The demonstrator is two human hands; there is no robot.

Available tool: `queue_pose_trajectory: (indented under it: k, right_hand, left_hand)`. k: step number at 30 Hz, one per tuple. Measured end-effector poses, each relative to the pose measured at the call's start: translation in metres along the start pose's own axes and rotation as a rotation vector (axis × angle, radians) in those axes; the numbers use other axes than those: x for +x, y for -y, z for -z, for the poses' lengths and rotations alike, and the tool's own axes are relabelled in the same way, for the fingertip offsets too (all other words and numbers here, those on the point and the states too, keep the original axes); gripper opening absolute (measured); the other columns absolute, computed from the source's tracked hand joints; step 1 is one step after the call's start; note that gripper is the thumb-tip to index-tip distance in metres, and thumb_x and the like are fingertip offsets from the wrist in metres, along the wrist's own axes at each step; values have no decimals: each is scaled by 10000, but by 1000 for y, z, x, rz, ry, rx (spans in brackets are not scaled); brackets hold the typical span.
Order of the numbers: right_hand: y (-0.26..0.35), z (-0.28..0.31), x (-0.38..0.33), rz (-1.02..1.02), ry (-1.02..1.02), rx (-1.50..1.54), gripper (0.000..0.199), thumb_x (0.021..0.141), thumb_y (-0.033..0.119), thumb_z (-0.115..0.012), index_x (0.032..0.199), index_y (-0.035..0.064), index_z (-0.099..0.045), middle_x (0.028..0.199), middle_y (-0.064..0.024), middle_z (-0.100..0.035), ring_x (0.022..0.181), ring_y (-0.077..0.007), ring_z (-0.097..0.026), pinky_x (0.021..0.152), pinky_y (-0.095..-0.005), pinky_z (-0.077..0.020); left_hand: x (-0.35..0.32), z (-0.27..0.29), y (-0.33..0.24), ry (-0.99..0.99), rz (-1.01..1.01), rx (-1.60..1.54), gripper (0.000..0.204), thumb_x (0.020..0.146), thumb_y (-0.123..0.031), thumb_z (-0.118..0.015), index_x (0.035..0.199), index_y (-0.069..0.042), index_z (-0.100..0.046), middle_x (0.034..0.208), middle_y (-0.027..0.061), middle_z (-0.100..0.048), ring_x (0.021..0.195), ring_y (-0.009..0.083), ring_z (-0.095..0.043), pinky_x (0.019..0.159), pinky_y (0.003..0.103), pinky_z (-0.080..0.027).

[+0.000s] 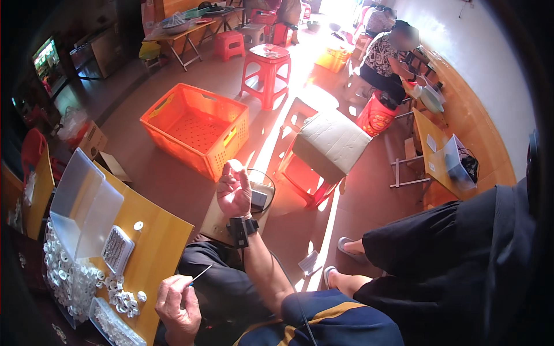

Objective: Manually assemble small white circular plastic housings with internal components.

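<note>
My left hand (179, 305) is closed around a thin tool with a slim metal shaft (202, 272), probably a small screwdriver; its handle is mostly hidden in my fingers. Raised ahead of it, palm toward me, my right hand (234, 199) pinches a small white round piece (235, 165) at its fingertips. A black device (239, 232) is strapped to that wrist. On the wooden table (164, 230) at the left lie many small white plastic ring-shaped parts (124, 300), beside a white tray of small pieces (118, 249) and a clear bin (118, 323) filled with more.
An orange crate (193, 118) stands on the floor ahead. Right of it, a cardboard box (332, 144) rests on a red stool. Another red stool (265, 75) is farther off. A person in dark clothes (438, 242) is close at my right; another (386, 63) sits at a far table.
</note>
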State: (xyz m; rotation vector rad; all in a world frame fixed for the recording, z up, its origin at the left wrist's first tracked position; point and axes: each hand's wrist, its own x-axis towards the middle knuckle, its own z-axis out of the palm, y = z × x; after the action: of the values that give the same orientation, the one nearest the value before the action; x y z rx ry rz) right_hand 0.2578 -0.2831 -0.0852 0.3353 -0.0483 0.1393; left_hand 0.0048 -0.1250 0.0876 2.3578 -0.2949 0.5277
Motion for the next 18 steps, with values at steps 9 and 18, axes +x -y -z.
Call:
queue_pose_trajectory:
  k: [9, 18]
  right_hand:
    - [16, 1, 3, -62, -28, -123, 279, 1002, 229, -586, 1204, 43, -541, 1107, -130, -660, 756, -132, -580, 624, -241, -469]
    - [-15, 6, -27, -159, -104, -128, 300, 1000, 244, -586, 1238, 64, -549, 1187, -160, -657, 794, -180, -619, 718, -302, -532]
  left_hand:
    - [6, 1, -4, -36, 35, -18, 185, 797, 87, -643, 955, -8, -652, 910, 143, -668, 848, 309, -661, 770, 393, -540]
    - [16, 20, -11, -120, 66, 34, 188, 804, 94, -667, 959, -13, -658, 923, 135, -670, 880, 297, -668, 783, 381, -546]
